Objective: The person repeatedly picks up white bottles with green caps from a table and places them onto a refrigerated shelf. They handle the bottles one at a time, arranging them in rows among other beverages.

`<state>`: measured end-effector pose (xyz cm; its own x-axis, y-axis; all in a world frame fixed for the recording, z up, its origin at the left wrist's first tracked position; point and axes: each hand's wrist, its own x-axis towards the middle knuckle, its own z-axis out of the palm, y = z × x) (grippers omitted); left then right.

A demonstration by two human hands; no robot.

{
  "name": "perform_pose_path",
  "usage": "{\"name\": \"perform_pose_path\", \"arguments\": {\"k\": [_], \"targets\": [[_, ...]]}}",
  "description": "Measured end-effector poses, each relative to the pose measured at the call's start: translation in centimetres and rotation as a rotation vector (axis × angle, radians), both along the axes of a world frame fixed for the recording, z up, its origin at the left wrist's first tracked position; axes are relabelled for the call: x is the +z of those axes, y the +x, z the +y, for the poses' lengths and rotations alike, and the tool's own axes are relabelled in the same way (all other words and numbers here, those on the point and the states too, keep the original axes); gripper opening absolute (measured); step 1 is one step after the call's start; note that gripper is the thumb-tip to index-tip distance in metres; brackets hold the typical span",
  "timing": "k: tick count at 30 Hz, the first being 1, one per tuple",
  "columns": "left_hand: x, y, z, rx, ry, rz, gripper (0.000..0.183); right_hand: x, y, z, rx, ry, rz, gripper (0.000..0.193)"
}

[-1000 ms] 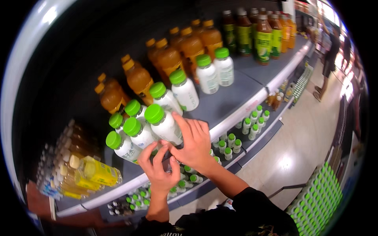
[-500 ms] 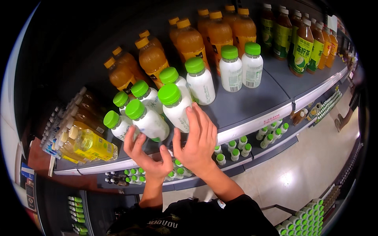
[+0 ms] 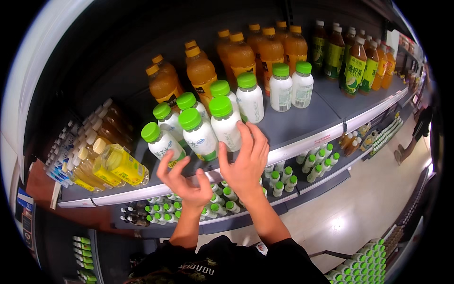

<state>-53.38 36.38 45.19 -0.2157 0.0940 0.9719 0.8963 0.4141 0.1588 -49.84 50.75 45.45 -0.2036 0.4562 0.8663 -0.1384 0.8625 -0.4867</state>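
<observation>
On a dark shelf, several white plastic bottles with green caps stand close together. My right hand (image 3: 247, 163) has its fingers spread, the fingertips at the right side of a front white bottle (image 3: 227, 130); its thumb is apart from the index finger. Lower left, my left hand (image 3: 187, 183) is open with curved, separate fingers. Its fingertips overlap the lower part of the leftmost white bottle (image 3: 164, 146); whether they press on it I cannot tell. Between the hands stands another white bottle (image 3: 200, 139), upright near the shelf edge.
Behind stand orange-capped bottles of brown drink (image 3: 202, 73). Two white bottles (image 3: 281, 90) stand to the right, with green-labelled tea bottles (image 3: 354, 73) beyond. Yellow-labelled bottles (image 3: 125, 165) lean at left. A pale price strip (image 3: 302, 146) edges the shelf; a lower shelf holds more green-capped bottles (image 3: 278, 186).
The view has shifted, so the shelf and bottles sit further right in it. My left hand now sits lower on the leftmost bottle, and more of the front labels shows.
</observation>
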Motion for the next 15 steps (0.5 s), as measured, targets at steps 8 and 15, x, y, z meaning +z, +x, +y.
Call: {"name": "perform_pose_path", "arguments": {"k": [8, 15], "targets": [[1.2, -0.4, -3.6, -0.179, 0.183, -0.323, 0.082, -0.1, -0.2, 0.0, -0.026, 0.028, -0.028, 0.068], [1.9, -0.7, -5.3, -0.297, 0.108, -0.355, 0.072, -0.2, -0.2, -0.7, -0.023, -0.022, -0.05, 0.061]]}}
